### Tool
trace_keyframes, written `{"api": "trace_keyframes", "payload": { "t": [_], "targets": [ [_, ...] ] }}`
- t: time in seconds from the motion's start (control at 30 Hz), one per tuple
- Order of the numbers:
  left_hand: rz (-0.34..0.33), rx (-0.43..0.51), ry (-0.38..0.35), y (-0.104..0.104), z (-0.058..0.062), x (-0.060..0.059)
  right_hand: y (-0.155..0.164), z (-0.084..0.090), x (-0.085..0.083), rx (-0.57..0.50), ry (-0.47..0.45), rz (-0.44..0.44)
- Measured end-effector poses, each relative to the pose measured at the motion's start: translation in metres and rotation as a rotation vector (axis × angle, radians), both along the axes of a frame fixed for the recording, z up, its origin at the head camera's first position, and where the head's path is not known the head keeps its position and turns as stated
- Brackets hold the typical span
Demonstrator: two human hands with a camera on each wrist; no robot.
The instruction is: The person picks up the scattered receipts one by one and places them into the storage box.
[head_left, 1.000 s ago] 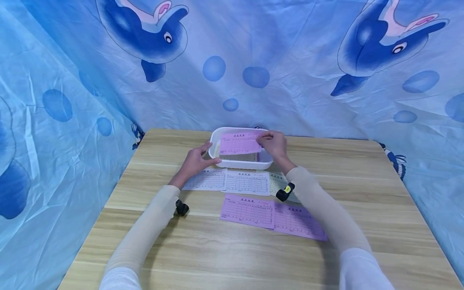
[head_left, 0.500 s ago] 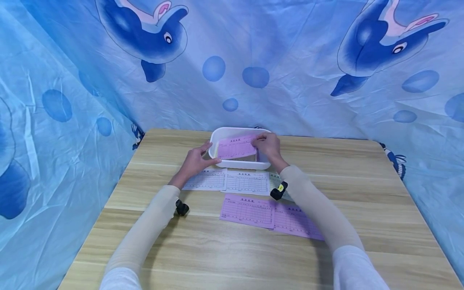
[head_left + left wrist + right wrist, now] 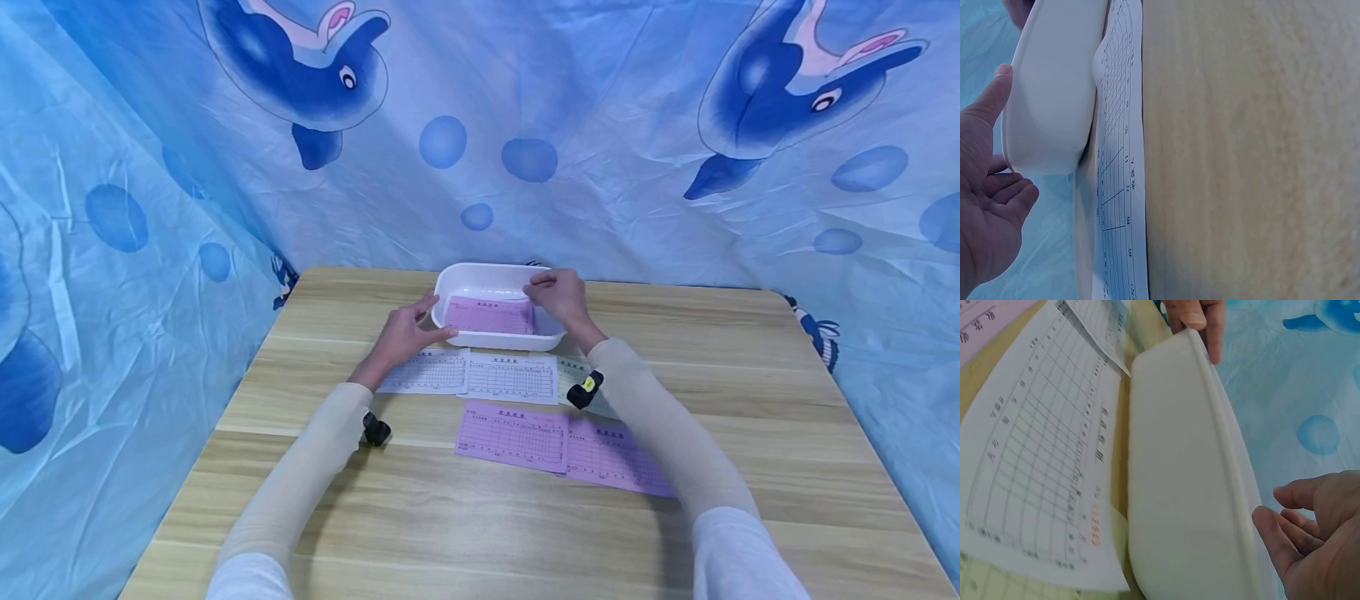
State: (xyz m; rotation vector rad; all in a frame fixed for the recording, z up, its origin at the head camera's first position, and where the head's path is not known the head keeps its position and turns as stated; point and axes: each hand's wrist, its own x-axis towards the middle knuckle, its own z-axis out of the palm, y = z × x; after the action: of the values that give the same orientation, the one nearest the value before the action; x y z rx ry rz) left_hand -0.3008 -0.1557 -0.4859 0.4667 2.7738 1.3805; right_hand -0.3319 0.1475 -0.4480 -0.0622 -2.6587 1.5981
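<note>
A white plastic tub point(image 3: 498, 342) stands at the back of the table, a pink receipt form point(image 3: 489, 317) lying inside. My left hand point(image 3: 403, 337) holds the tub's left end, thumb on the near rim and fingers round the end. Over the tub's right end is my right hand point(image 3: 562, 297), its bent fingers holding nothing. A small gap shows between thumb and forefinger of that right hand point(image 3: 1319, 534) in the right wrist view, beside the rim. What lies under the pink form is hidden.
In front of the tub lie two white forms point(image 3: 513, 379), with a pale green form point(image 3: 573, 379) partly under my right wrist. Two pink forms point(image 3: 512, 436) overlap nearer me. A blue dolphin-print cloth point(image 3: 480, 167) hangs behind the wooden table point(image 3: 420, 517).
My right hand has lowered the pink form into the tub and let go of it, then moved slightly up and right. The left hand has stayed on the tub.
</note>
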Motion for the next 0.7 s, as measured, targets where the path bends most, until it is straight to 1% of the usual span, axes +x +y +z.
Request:
{"api": "trace_keyframes", "payload": {
  "t": [0.13, 0.23, 0.33, 0.4, 0.53, 0.7],
  "targets": [
    [-0.002, 0.000, 0.001, 0.000, -0.001, 0.000, 0.013, 0.008, 0.004, 0.006, 0.044, 0.044],
    [-0.006, 0.003, 0.000, 0.000, -0.001, 0.000, 0.023, 0.018, 0.012, 0.034, 0.099, 0.089],
    [-0.010, 0.007, 0.000, 0.000, 0.000, 0.000, 0.030, 0.029, 0.022, 0.044, 0.139, 0.110],
    [-0.012, 0.009, 0.001, 0.000, 0.000, 0.000, 0.035, 0.037, 0.030, 0.060, 0.153, 0.113],
    [-0.018, 0.007, -0.001, -0.001, -0.001, 0.000, 0.043, 0.048, 0.044, 0.049, 0.165, 0.112],
    [-0.015, 0.002, -0.003, -0.001, -0.002, -0.001, 0.056, 0.053, 0.063, 0.043, 0.191, 0.118]
  ]
}}
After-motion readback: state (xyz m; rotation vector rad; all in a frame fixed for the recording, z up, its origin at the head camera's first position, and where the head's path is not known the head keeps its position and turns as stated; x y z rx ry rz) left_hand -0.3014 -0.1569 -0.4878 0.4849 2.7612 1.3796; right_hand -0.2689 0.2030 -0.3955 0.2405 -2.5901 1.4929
